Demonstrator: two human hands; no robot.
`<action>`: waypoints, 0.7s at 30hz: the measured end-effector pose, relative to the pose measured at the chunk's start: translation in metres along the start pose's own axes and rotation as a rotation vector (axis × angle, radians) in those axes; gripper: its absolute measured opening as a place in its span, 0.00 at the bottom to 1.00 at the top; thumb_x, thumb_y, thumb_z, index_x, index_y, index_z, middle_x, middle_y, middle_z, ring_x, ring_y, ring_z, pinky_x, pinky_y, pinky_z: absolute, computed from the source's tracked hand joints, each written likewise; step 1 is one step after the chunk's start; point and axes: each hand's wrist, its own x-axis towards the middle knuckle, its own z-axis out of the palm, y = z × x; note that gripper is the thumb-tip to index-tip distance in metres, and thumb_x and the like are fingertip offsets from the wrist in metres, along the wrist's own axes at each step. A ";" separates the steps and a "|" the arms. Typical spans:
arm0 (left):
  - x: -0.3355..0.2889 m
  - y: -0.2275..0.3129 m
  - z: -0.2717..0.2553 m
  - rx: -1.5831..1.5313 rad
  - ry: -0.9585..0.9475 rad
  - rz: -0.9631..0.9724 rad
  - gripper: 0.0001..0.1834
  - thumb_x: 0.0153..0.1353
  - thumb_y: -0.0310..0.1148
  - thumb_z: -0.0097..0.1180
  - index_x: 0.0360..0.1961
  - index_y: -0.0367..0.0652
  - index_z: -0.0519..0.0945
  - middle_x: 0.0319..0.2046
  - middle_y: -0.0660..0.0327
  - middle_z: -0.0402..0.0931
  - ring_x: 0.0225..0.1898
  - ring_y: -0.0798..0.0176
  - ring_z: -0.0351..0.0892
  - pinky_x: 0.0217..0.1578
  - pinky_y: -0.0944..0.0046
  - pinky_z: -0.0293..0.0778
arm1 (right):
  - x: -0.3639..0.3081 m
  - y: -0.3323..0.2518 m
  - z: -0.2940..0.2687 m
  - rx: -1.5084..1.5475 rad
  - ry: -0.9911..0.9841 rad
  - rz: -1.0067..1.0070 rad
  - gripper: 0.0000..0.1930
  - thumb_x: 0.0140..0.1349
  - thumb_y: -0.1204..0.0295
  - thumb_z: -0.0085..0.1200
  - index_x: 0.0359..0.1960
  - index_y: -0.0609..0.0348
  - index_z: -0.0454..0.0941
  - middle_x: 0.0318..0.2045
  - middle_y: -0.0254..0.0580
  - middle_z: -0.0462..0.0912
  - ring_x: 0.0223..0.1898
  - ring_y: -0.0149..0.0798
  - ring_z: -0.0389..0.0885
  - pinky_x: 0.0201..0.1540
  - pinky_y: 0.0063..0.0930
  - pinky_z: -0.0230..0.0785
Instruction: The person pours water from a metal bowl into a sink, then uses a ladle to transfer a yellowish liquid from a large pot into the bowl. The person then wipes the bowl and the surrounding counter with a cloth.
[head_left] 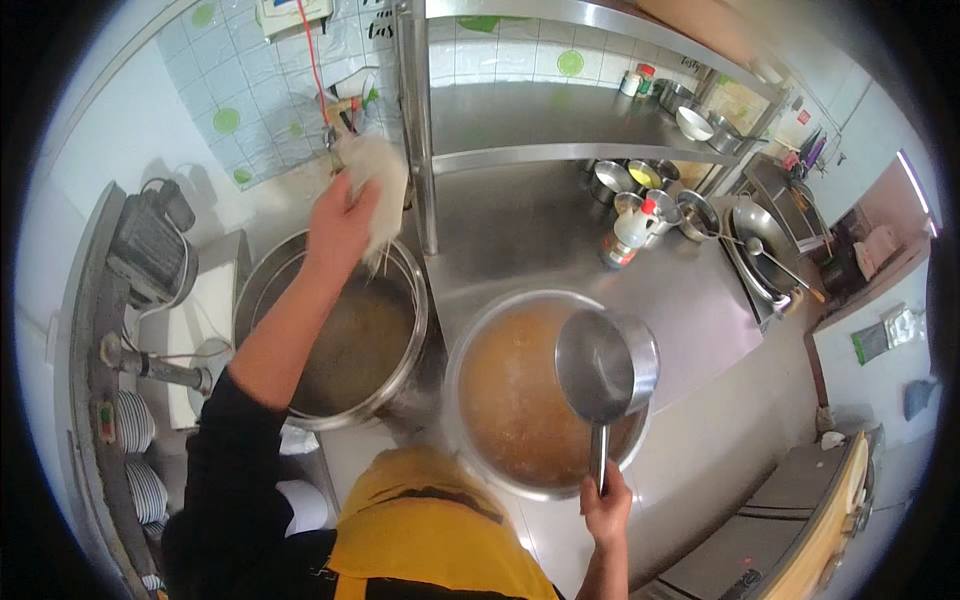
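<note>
My left hand is closed around a pale, wet-looking cloth-like bundle, blurred by motion. It hangs over the far rim of a large steel pot holding dark, murky liquid. Thin strands or drips trail from its lower end. My right hand grips the handle of a deep steel ladle. The ladle's bowl is above the right side of a wide steel basin of orange-brown liquid. Whether the ladle holds any liquid is hard to tell.
A steel counter with an upper shelf runs along the wall. On it stand a white bottle with a red cap and several metal bowls. A wok lies farther right. Stacked plates and a motor-like machine are at left.
</note>
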 end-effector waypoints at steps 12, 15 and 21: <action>0.209 -0.044 0.291 0.799 -0.663 0.322 0.32 0.72 0.53 0.27 0.59 0.41 0.73 0.65 0.50 0.63 0.64 0.47 0.64 0.63 0.46 0.61 | -0.018 0.014 0.008 -0.246 0.035 0.062 0.24 0.63 0.75 0.55 0.62 0.62 0.69 0.45 0.45 0.82 0.39 0.27 0.75 0.38 0.26 0.72; 0.252 -0.060 0.314 0.884 -0.613 0.296 0.30 0.71 0.54 0.29 0.61 0.46 0.71 0.67 0.51 0.59 0.66 0.48 0.61 0.64 0.45 0.59 | -0.013 -0.019 0.012 -0.434 0.074 0.131 0.24 0.63 0.74 0.55 0.61 0.60 0.70 0.45 0.44 0.82 0.35 0.29 0.77 0.37 0.27 0.72; 0.295 -0.085 0.303 1.085 -0.291 -0.055 0.27 0.70 0.52 0.32 0.65 0.55 0.68 0.65 0.54 0.64 0.64 0.47 0.65 0.63 0.44 0.59 | -0.024 -0.018 0.021 -0.139 0.167 0.119 0.22 0.62 0.68 0.56 0.58 0.59 0.73 0.43 0.54 0.82 0.38 0.43 0.81 0.40 0.36 0.73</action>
